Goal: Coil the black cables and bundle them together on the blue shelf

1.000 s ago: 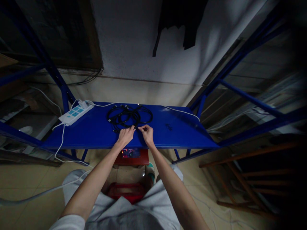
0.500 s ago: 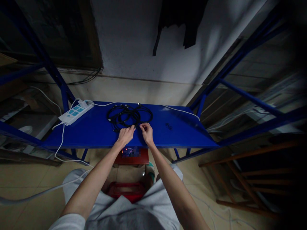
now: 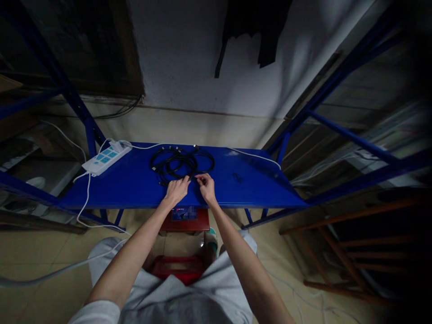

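A loose tangle of black cables (image 3: 180, 162) lies in the middle of a blue metal shelf (image 3: 135, 189). My left hand (image 3: 177, 190) rests at the near edge of the tangle, fingers curled and pinching a strand. My right hand (image 3: 206, 186) sits right beside it, fingertips pinched on the same black cable between the two hands. Both forearms reach up from the bottom of the view.
A white power strip (image 3: 106, 157) with teal sockets lies at the shelf's left end, its white cord (image 3: 88, 189) hanging over the edge. A thin white wire (image 3: 253, 155) runs along the back. Blue rack posts (image 3: 86, 121) flank the shelf; a red stool (image 3: 184, 265) stands below.
Both hands stay at the cable tangle; the right hand has shifted slightly left toward the left hand, closing the gap between them.
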Demonstrator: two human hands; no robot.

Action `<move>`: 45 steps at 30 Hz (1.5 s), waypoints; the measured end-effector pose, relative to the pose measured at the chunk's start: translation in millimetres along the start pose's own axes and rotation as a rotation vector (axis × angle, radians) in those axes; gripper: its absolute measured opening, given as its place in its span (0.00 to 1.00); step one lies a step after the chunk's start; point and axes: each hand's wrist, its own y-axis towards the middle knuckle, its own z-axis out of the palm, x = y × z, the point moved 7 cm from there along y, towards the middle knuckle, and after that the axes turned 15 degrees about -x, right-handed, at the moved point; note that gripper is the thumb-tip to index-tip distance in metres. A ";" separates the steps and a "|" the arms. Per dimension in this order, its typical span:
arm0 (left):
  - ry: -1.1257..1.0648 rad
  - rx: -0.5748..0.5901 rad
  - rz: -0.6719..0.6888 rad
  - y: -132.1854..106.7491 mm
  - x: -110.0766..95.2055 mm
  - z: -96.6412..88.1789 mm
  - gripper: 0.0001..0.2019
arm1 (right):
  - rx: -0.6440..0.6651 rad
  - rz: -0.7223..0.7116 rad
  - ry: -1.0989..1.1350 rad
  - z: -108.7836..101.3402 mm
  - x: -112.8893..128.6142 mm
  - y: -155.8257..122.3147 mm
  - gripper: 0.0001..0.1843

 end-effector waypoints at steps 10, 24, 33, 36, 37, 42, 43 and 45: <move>0.019 0.013 -0.005 -0.2 -0.9 -2.6 0.19 | 0.015 0.006 -0.008 1.0 0.8 0.5 0.12; -0.030 0.015 0.006 0.5 1.2 -1.2 0.20 | 0.023 0.003 -0.042 4.1 -7.2 2.3 0.11; -0.030 0.063 0.020 4.7 2.3 3.6 0.20 | -0.025 0.032 -0.016 1.4 -10.3 4.9 0.12; -0.031 0.067 0.019 5.5 2.1 4.7 0.20 | -0.037 0.033 -0.007 -0.3 -9.6 5.0 0.11; -0.029 0.066 0.018 5.4 1.9 4.7 0.20 | -0.035 0.033 -0.006 -0.6 -8.9 4.8 0.11; -0.011 0.061 0.007 3.5 -0.6 3.4 0.20 | -0.004 0.036 0.012 -0.6 -4.8 2.7 0.11; -0.007 0.064 0.005 3.2 -1.1 3.6 0.20 | 0.005 0.036 0.022 -0.4 -4.1 2.2 0.11; 0.007 0.068 -0.004 2.9 -1.5 4.6 0.20 | 0.027 0.037 0.038 0.4 -3.2 1.2 0.11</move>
